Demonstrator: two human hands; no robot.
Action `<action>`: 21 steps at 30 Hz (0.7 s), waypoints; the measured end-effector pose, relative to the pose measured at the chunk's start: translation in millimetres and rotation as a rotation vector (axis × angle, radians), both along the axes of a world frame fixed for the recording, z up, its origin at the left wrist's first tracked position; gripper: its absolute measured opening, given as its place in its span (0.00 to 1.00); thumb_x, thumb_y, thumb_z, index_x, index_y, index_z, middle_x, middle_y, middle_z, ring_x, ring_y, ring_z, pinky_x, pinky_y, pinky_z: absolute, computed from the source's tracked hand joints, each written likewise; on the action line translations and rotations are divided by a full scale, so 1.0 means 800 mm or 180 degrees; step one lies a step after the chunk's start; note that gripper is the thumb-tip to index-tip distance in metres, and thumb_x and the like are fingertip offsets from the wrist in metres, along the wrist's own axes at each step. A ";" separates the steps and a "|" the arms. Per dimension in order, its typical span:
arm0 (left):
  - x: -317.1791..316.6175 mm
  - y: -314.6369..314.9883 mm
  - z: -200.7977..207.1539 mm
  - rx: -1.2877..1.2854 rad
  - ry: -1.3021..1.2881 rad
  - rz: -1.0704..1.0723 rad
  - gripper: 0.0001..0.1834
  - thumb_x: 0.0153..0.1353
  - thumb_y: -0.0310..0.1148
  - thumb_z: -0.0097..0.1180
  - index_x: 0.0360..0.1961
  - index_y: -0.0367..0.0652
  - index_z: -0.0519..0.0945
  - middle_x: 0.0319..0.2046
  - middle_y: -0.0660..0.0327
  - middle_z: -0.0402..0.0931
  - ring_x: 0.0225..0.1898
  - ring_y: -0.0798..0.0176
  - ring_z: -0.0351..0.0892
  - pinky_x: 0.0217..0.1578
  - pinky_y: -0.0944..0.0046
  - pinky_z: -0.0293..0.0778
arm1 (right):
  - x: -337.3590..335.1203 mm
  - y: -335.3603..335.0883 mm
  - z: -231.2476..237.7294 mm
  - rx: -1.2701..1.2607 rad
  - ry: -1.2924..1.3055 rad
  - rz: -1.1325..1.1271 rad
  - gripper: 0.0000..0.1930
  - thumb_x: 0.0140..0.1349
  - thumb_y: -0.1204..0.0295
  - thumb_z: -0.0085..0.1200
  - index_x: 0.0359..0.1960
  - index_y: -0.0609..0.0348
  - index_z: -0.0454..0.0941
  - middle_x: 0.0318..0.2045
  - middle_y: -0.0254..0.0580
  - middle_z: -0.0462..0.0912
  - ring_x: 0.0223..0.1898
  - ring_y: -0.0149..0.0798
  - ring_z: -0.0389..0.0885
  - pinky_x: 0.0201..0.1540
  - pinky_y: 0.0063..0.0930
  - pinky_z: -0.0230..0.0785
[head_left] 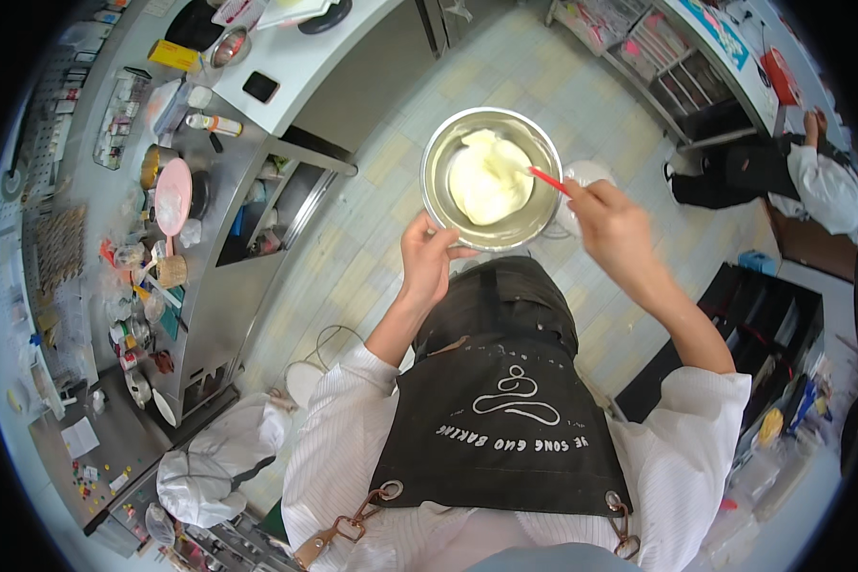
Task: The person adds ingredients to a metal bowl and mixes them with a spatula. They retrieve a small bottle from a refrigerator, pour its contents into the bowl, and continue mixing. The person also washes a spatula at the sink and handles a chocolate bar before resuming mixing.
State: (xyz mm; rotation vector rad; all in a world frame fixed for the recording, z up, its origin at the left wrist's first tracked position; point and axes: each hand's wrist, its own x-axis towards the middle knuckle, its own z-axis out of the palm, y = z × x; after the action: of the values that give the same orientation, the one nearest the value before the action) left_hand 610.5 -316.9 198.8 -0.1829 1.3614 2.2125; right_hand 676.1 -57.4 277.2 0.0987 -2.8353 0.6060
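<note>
A round steel mixing bowl [432, 181] is held out in front of me, above my lap. Pale yellow cream [491, 181] lies in it, mounded toward the middle, with thin smears up the wall. My left hand [431, 253] grips the bowl's near left rim, thumb on the edge. Closed round a red handle is my right hand [608, 224], just right of the bowl. That spatula [549, 180] reaches over the right rim, and its head is sunk in the cream, so its shape is mostly hidden.
On the left runs a steel counter [221, 181] crowded with a pink pan [173, 197], bottles and tools. A phone [260, 87] lies on the white worktop beyond. Another person [782, 176] works at a bench at the right. A black rack [734, 329] stands near my right elbow.
</note>
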 end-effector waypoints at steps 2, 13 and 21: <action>-0.023 0.028 0.008 -0.0045 -0.0017 0.0036 0.05 0.60 0.19 0.49 0.29 0.40 0.70 0.40 0.55 0.79 0.40 0.58 0.84 0.31 0.60 0.87 | -0.039 0.013 -0.007 0.0270 0.0024 0.0456 0.16 0.55 0.80 0.56 0.47 0.60 0.82 0.33 0.43 0.77 0.31 0.42 0.78 0.32 0.34 0.73; -0.167 0.124 -0.024 0.0288 -0.0304 0.0515 0.02 0.60 0.20 0.50 0.32 0.39 0.73 0.41 0.52 0.80 0.38 0.56 0.84 0.32 0.58 0.87 | -0.220 0.168 0.020 0.0612 -0.0042 0.0753 0.23 0.49 0.82 0.53 0.50 0.56 0.81 0.33 0.41 0.77 0.35 0.42 0.78 0.33 0.34 0.74; -0.363 0.182 -0.071 0.0285 -0.0253 0.0419 0.10 0.60 0.20 0.48 0.43 0.33 0.75 0.42 0.50 0.80 0.40 0.57 0.85 0.36 0.56 0.87 | -0.393 0.189 -0.031 -0.0057 -0.0523 0.1240 0.24 0.50 0.82 0.57 0.52 0.57 0.80 0.31 0.47 0.78 0.33 0.46 0.79 0.34 0.35 0.74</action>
State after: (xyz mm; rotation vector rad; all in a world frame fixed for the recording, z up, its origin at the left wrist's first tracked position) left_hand 320.3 -171.4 141.9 -0.3331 1.2369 2.3427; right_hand 361.8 93.5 252.4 0.6374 -2.9877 0.7466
